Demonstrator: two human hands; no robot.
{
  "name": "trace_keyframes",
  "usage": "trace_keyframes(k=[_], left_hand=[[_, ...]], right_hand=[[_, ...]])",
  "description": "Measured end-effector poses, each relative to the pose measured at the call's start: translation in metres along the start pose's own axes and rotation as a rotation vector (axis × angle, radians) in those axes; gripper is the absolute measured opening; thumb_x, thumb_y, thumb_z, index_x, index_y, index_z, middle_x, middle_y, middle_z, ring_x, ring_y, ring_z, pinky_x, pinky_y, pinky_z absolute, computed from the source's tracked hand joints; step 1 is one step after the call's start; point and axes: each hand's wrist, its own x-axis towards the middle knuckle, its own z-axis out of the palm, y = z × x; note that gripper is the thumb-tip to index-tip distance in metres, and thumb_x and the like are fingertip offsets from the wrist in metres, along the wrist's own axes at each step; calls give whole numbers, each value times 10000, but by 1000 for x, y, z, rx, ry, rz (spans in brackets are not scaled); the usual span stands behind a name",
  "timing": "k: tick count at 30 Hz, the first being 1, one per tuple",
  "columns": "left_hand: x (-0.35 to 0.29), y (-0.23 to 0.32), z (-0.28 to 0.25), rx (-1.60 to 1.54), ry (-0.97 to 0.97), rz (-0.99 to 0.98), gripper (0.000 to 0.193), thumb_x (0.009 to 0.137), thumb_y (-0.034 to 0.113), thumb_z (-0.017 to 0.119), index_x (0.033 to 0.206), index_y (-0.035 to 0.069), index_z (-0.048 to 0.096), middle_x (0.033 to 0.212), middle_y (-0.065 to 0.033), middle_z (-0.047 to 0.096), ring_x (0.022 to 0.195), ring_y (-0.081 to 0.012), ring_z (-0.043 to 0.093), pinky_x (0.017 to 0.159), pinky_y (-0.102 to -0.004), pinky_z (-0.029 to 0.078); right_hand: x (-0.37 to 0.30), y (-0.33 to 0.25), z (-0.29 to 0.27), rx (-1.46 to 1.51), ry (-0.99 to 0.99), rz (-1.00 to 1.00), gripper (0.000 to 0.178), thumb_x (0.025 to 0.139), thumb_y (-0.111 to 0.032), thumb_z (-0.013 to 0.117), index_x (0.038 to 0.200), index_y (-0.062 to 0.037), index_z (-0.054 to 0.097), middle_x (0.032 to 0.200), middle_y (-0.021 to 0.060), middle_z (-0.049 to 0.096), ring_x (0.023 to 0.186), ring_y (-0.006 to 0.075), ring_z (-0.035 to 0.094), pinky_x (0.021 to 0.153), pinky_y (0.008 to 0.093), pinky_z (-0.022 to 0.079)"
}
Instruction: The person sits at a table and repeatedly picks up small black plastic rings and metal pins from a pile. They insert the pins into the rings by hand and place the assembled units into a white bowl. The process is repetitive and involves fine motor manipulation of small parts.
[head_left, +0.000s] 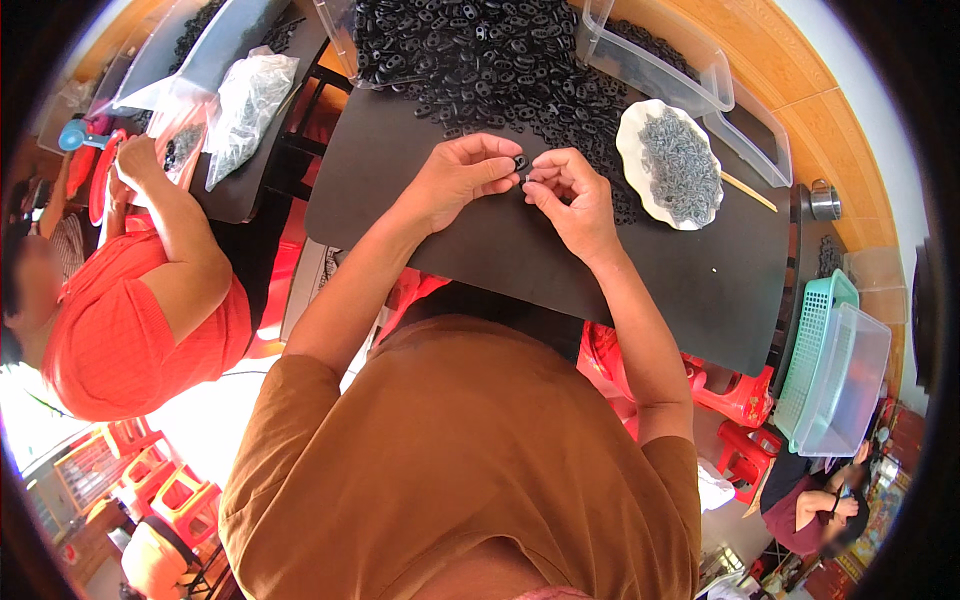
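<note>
Above the dark table, my left hand [462, 180] pinches a small black oval piece [521, 162] with holes in it between thumb and fingertips. Close beside it, my right hand [577, 203] has its thumb and fingers pressed together near the lower end of that piece. What the right fingertips hold is too small to make out. A large heap of similar black pieces [480, 60] spreads over the far part of the table. To the right of my right hand, a white scalloped plate [631, 150] bears many small grey translucent pieces [680, 165].
Clear plastic bins [715, 85] stand at the table's far right, near a wooden stick [748, 192]. A green basket [808, 350] is at the right. On the left, a person in red [150, 310] sits at another table with a plastic bag [250, 110]. Red stools [740, 455] stand around.
</note>
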Motion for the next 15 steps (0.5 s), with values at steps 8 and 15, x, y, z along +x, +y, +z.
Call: trace_keyframes(k=[8, 15], left_hand=[[2, 0, 3, 225, 5, 45, 190, 929, 61, 656, 1113, 21, 674, 984, -20, 674, 842, -80, 643, 790, -225, 555], [-2, 2, 9, 431, 18, 133, 213, 909, 88, 670, 1095, -11, 697, 896, -27, 689, 787, -73, 618, 739, -221, 521]], right_hand=[[0, -1, -2, -7, -21, 26, 252, 831, 27, 706, 1035, -26, 567, 816, 53, 687, 692, 92, 669, 615, 228, 516], [1, 3, -2, -26, -41, 45, 277, 826, 43, 699, 1055, -30, 560, 812, 59, 684, 704, 94, 668, 615, 226, 514]])
